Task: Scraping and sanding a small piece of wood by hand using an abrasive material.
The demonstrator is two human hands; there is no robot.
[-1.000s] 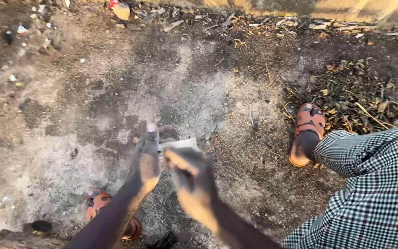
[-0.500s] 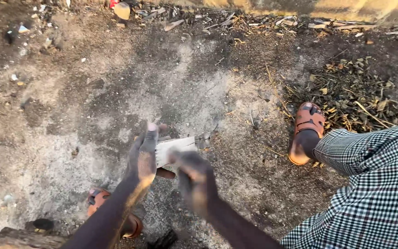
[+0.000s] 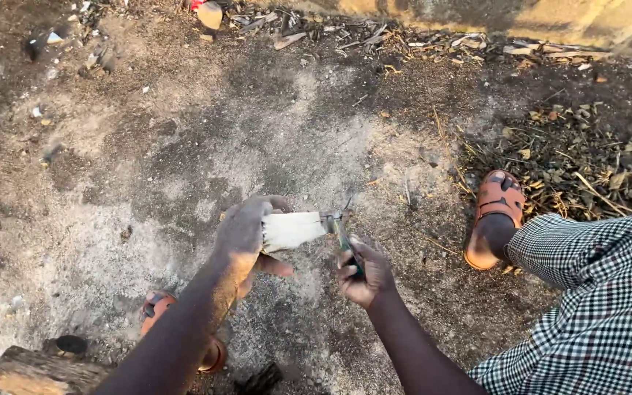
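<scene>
My left hand (image 3: pixel 246 232) grips one end of a pale, flat whitish piece (image 3: pixel 292 229) held level above the bare ground. My right hand (image 3: pixel 362 273) is closed around the green-handled grip of a small metal tool (image 3: pixel 341 227), whose tip meets the right end of the whitish piece. Both forearms reach out from the bottom of the view. What the pale piece is made of I cannot tell.
An orange sandal with a foot (image 3: pixel 493 217) and a checked trouser leg (image 3: pixel 594 307) sit at the right. A second orange sandal (image 3: pixel 156 307) lies below my left arm. A log (image 3: pixel 42 371) rests at the bottom left. Dry leaves and twigs (image 3: pixel 579 161) are heaped at the right.
My right hand has dropped back from on top of the pale piece to its right end, and the tool is now visible at that end. My left hand has stayed in place.
</scene>
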